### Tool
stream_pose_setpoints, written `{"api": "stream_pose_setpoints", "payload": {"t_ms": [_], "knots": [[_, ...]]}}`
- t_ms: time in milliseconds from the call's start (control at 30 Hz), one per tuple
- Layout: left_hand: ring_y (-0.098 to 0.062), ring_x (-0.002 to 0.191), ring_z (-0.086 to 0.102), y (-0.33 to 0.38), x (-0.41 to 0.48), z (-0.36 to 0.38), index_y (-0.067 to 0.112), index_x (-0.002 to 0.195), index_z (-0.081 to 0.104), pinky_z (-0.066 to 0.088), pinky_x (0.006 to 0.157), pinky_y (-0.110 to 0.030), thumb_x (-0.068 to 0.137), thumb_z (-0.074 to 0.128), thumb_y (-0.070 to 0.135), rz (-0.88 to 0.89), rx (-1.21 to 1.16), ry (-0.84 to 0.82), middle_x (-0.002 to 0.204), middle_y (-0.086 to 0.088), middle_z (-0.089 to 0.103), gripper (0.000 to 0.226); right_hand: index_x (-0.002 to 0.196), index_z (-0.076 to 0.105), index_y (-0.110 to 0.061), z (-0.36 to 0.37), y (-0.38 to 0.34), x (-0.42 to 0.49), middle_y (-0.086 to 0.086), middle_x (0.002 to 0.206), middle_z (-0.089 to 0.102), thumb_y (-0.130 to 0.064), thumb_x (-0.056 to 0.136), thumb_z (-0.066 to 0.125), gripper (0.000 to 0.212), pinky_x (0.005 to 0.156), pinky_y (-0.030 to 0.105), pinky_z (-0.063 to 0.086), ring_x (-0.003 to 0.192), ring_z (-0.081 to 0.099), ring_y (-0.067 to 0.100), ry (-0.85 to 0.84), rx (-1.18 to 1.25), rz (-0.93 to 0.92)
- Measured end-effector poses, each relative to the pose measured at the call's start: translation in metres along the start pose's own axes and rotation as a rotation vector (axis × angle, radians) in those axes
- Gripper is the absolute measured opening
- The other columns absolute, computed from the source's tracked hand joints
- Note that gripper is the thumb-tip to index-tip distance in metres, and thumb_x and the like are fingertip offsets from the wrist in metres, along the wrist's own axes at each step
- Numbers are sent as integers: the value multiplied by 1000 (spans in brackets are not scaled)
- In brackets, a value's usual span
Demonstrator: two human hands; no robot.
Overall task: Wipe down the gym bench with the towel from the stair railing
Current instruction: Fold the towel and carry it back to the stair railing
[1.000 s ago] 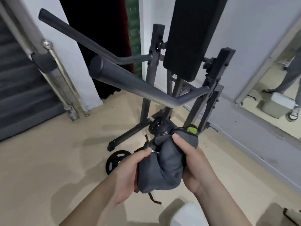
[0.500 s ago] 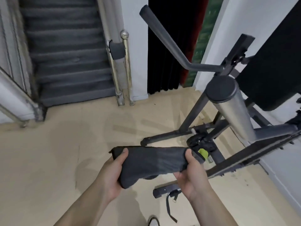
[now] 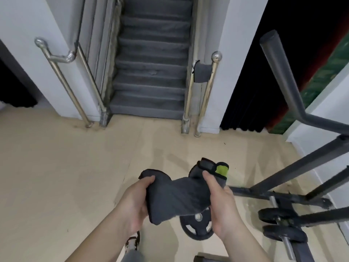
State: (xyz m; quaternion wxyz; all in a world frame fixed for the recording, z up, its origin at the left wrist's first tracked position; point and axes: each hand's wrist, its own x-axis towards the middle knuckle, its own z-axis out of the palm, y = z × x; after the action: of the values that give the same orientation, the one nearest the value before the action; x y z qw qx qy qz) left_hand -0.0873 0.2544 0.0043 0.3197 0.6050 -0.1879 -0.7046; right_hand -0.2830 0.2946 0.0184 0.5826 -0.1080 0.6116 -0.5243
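I hold a dark grey towel (image 3: 178,197) with a lime-green patch at its right end, low in the middle of the view. My left hand (image 3: 135,203) grips its left end and my right hand (image 3: 220,202) grips its right end, so the cloth spans between them. Straight ahead is the stair railing (image 3: 206,91), a shiny metal post with a ball top, and a second grey cloth (image 3: 201,72) hangs on it. The gym bench frame (image 3: 294,171) shows only as dark bars at the right edge; its pad is out of view.
Grey carpeted stairs (image 3: 151,72) rise ahead between white walls, with another metal railing (image 3: 62,72) on the left. A weight plate (image 3: 197,226) lies on the beige floor below my hands, more plates (image 3: 279,222) on a bar at the right. A dark curtain (image 3: 255,82) hangs right of the stairs.
The view has swung left from the bench toward the stairs, which now stand straight ahead. Both hands kept hold of the towel, which went from bunched to stretched to twisted between them.
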Motion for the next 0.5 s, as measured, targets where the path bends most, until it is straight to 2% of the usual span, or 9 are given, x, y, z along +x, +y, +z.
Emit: {"api": "stream_pose_setpoints", "payload": {"t_ms": [100, 167, 233, 300, 367, 400, 433, 500], "knots": [[-32, 108, 74, 35, 35, -15, 12, 123, 69, 54, 103, -53, 103, 55, 32, 0, -59, 38, 116, -12, 79, 32, 109, 79, -13, 55, -7, 36, 9, 99, 84, -45, 89, 77, 37, 88, 47, 64, 98, 80, 29, -36, -96, -40], [-32, 105, 76, 65, 61, -26, 10, 122, 67, 57, 99, -50, 106, 51, 28, 16, -92, 26, 113, -13, 79, 30, 103, 81, -14, 95, -11, 66, 6, 97, 85, -48, 91, 75, 37, 94, 48, 62, 97, 80, 27, -60, -178, -64], [-33, 105, 76, 98, 94, -37, 9, 123, 66, 56, 99, -50, 108, 47, 27, 14, -79, 18, 113, -15, 79, 31, 94, 80, -10, 134, -15, 100, 3, 89, 84, -48, 93, 72, 39, 87, 39, 62, 88, 79, 19, -106, -289, -103], [-33, 107, 75, 135, 126, -45, 8, 125, 64, 55, 101, -51, 109, 44, 27, 26, -43, -39, 114, -17, 78, 32, 86, 74, -3, 175, -22, 135, 4, 78, 78, -43, 96, 72, 41, 73, 34, 56, 75, 73, 18, -181, -386, -174], [-33, 107, 75, 175, 162, -49, 7, 127, 63, 56, 100, -52, 109, 43, 28, 24, -23, -67, 115, -18, 78, 34, 90, 73, -9, 214, -32, 168, -4, 79, 76, -34, 98, 72, 27, 69, 29, 54, 78, 71, 17, -249, -488, -294], [-33, 108, 75, 195, 179, -50, 7, 129, 63, 56, 99, -52, 109, 42, 31, 22, -31, -69, 116, -18, 77, 37, 98, 75, -18, 231, -36, 183, -10, 90, 78, -30, 99, 70, 13, 75, 26, 55, 89, 73, 13, -291, -542, -359], [-33, 110, 74, 216, 192, -48, 8, 130, 64, 56, 98, -51, 109, 42, 35, 12, -50, -86, 118, -18, 77, 41, 112, 76, -28, 244, -41, 199, -17, 108, 77, -29, 100, 68, 15, 86, 23, 54, 106, 71, 7, -351, -631, -436], [-35, 111, 73, 257, 219, -44, 9, 128, 69, 56, 94, -47, 105, 42, 50, -18, -65, -172, 121, -19, 76, 54, 136, 62, -49, 261, -54, 227, -29, 148, 55, -39, 98, 63, 40, 108, 18, 44, 139, 47, -5, -458, -939, -609]]}}
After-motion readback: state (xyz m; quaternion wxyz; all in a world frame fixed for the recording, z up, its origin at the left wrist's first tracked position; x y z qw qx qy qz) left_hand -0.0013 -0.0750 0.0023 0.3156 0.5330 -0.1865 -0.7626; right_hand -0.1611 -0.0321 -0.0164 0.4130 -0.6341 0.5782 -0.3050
